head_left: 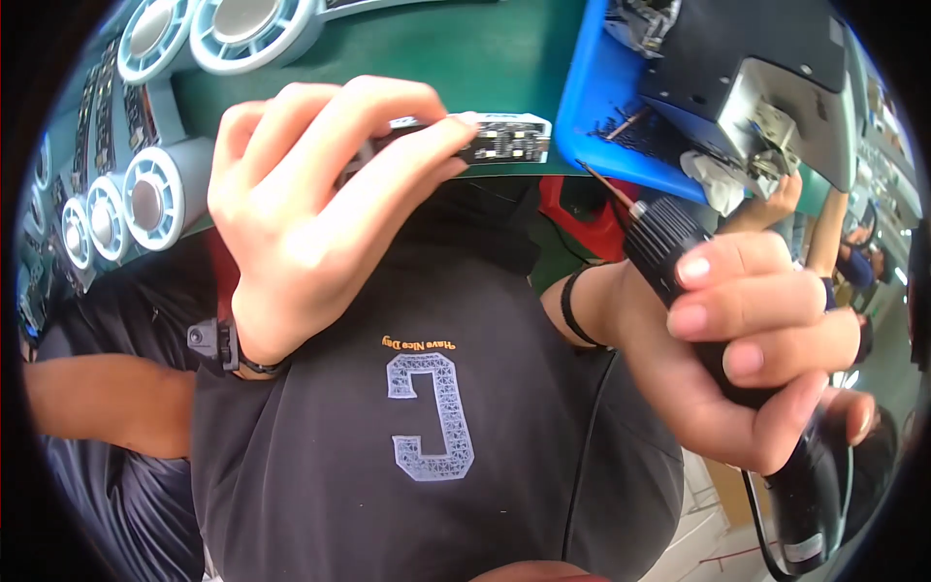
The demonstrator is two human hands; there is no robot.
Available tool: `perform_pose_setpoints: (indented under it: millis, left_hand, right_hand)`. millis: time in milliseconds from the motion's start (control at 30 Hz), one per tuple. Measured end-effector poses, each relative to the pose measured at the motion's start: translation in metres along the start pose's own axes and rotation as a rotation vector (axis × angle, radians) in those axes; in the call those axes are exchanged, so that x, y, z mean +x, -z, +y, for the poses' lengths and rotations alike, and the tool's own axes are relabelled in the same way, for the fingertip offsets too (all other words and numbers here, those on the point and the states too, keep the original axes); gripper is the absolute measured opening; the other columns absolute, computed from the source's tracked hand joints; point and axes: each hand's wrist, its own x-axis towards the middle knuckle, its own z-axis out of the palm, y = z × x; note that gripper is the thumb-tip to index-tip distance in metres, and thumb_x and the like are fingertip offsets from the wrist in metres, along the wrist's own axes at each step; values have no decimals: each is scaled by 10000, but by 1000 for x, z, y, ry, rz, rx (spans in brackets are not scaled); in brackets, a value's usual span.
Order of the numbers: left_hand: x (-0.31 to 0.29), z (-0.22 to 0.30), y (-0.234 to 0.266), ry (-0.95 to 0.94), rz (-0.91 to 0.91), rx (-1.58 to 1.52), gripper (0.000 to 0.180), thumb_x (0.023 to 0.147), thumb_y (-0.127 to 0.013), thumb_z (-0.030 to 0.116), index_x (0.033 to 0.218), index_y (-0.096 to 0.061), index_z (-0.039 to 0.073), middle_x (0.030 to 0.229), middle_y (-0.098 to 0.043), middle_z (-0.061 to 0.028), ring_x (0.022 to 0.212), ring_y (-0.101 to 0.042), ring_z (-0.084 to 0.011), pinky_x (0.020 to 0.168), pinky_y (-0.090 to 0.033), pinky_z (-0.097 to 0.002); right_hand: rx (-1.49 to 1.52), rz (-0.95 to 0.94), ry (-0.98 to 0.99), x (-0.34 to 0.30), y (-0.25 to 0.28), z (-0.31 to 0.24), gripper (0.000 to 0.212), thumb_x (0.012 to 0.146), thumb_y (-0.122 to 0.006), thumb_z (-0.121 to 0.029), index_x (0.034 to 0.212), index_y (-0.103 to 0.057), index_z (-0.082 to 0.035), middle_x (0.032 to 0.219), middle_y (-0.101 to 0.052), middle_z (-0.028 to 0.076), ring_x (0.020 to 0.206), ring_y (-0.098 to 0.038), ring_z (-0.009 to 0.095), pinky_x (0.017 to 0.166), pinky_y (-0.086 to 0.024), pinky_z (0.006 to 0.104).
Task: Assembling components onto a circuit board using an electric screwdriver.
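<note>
My left hand (301, 194) is closed, thumb and fingers pinching a small circuit-board assembly (509, 142) with a white edge. Part of that assembly is hidden behind the fingers. On the right, my right hand (756, 330) wraps round a black electric screwdriver (664, 242) with a ribbed collar. Its thin bit points up and left, ending a little to the right of the board and apart from it. A cord hangs from the screwdriver's lower end.
A blue bin (572, 116) stands at the upper right, holding small dark screws (630, 131). Over it is a black and grey machine housing (756, 58). Pale-blue round-ended units (155, 199) line the left of the green table (436, 58). Another person's hand (776, 204) is beyond.
</note>
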Motion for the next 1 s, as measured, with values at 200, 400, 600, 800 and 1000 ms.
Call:
perform_pose_setpoints:
  millis: [200,400,600,800,1000]
  left_hand:
    - [-5,-2,-7,-7,113,-1,337,679,-847,147,1012,-805,170,952,-714,64,789,-588,-132,748,-415,-275]
    - [-8,-5,-10,-28,146,4,326,672,-849,165,996,-807,170,930,-712,69,774,-582,-130,735,-413,-270]
    - [-10,-5,-14,-60,147,33,316,675,-850,170,988,-810,170,916,-712,72,763,-582,-129,719,-410,-266]
    - [-12,-4,-17,-73,134,41,314,677,-850,170,988,-810,171,915,-713,72,760,-582,-129,711,-408,-268]
    - [-9,-3,-16,-74,132,45,321,674,-852,169,992,-810,173,919,-712,74,762,-581,-128,712,-407,-269]
  right_hand:
    - [-43,-108,-27,-5,-1,6,274,1027,-380,-207,1220,-491,-48,754,-422,81,410,-383,164,344,-371,346]
    - [13,-179,-46,-8,0,9,274,1025,-375,-189,1241,-465,-46,733,-412,85,399,-375,161,331,-369,344]
    - [-9,-169,-43,-13,6,9,273,1027,-374,-192,1251,-434,-48,727,-410,82,391,-368,158,324,-359,334]
    - [-216,-171,57,-20,15,17,283,1011,-402,-176,1265,-421,-53,738,-416,80,398,-381,154,331,-372,326]
    - [-251,-216,35,-21,18,15,284,988,-422,-147,1264,-417,-85,730,-417,78,395,-387,161,348,-402,340]
